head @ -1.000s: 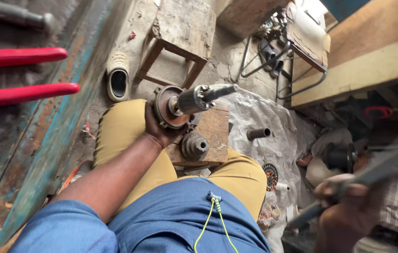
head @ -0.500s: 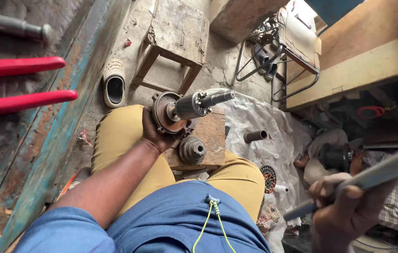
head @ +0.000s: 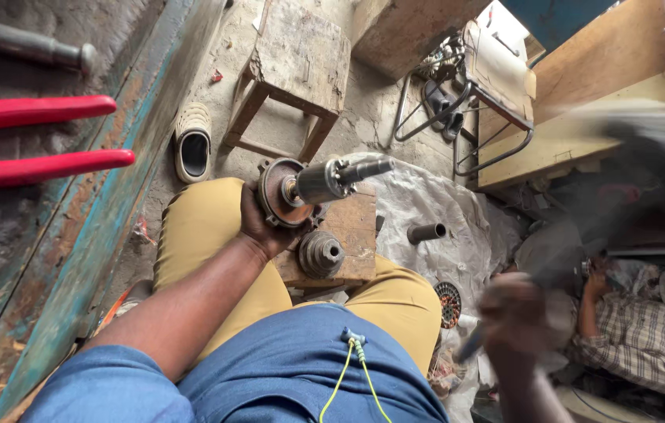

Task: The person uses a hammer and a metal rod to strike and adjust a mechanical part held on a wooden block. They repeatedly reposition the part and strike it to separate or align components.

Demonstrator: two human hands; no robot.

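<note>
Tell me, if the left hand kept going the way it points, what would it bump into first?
The left hand already grips the round motor part; beyond that, probably the wooden stool, though depth is unclear.

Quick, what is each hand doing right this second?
Left hand: closed around the rusty disc of the motor shaft, holding it on the wooden block.
Right hand: blurred, closed around a long metal tool.

A rough repair workshop at floor level. A bare, cracked concrete floor (head: 364, 110) carries a worn wooden stool (head: 297, 59) at twelve o'clock and a greasy wooden block (head: 348, 235) at centre with a stepped pulley (head: 321, 253) on it. Red-handled pliers (head: 35, 149) lie at nine o'clock. Metal parts sit on a dirty plastic sheet (head: 457, 227) at three o'clock.
</note>
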